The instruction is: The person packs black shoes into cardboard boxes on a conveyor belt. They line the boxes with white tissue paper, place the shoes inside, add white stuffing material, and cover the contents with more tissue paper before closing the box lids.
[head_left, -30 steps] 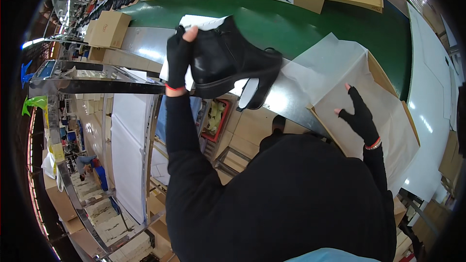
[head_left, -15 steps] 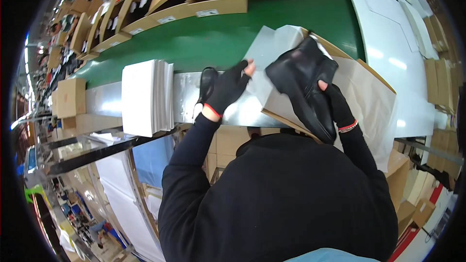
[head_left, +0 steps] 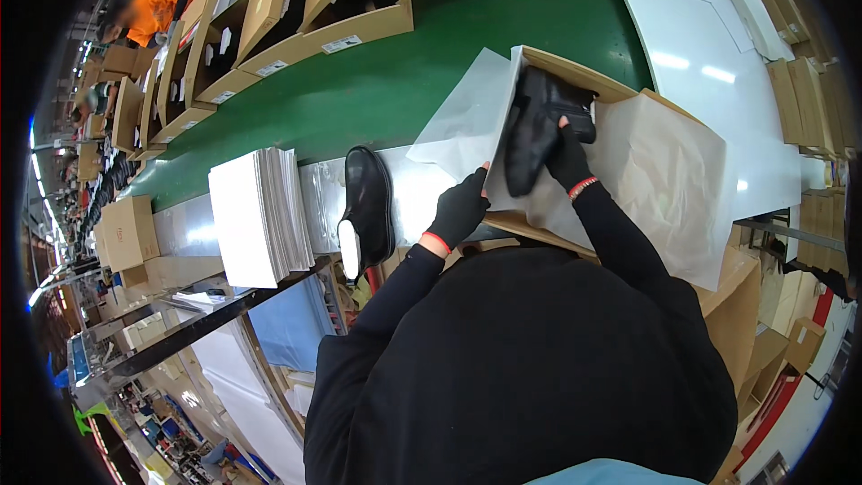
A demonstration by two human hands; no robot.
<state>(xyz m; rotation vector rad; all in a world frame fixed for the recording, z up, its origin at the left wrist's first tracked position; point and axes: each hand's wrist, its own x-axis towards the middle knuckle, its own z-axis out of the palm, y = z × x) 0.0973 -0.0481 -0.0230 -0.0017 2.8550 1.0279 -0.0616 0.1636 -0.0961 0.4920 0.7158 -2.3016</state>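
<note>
A black ankle boot lies tilted inside an open cardboard shoe box lined with thin white paper. My right hand, in a black fingerless glove, is closed on the boot near its upper part. My left hand, gloved the same way, is at the box's near left corner, its fingers closed at the edge of the white paper; the exact grip is partly hidden. Left of that hand, a second black boot with a white piece at its opening lies on the metal strip of the bench.
A stack of white sheets stands left of the second boot. Open shoe boxes line the far side of the green surface. A white table is on the right. A person in orange is at the far left.
My right hand has lowered the boot into the box and turned it. My left hand has come down and right to the box's near corner. The view has shifted, showing the second boot fully.
</note>
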